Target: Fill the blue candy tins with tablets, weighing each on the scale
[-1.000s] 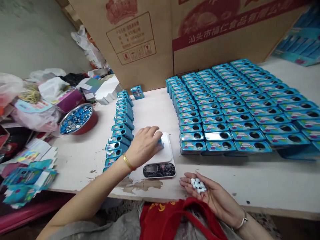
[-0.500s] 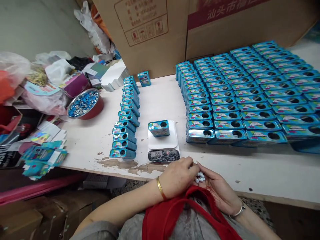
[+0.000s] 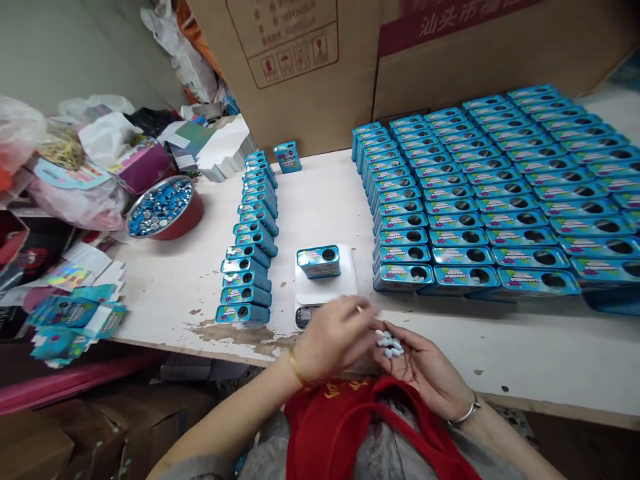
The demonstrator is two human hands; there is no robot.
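My right hand [image 3: 430,373] is cupped palm up, with several small white candies [image 3: 389,343] lying on its palm and fingers. My left hand [image 3: 340,343] is just left of it, over the front of the scale, fingers curled together and blurred; what they pinch, if anything, cannot be made out. Beyond it a blue tin [image 3: 319,262] stands on the white digital scale [image 3: 330,291], the round hole in its top open. My left hand hides most of the scale's black display.
A long row of blue tins [image 3: 245,295] stands left of the scale, and a large block of them [image 3: 465,220] to the right. One tin [image 3: 287,157] stands apart near the cardboard box [image 3: 300,113]. A red bowl [image 3: 183,221] of blue-and-silver pieces and flattened cartons [image 3: 75,313] are at left.
My left hand has lifted away from the right palm and moved left and forward, now covering much of the display. My right hand has shifted slightly left, showing more of the candies.
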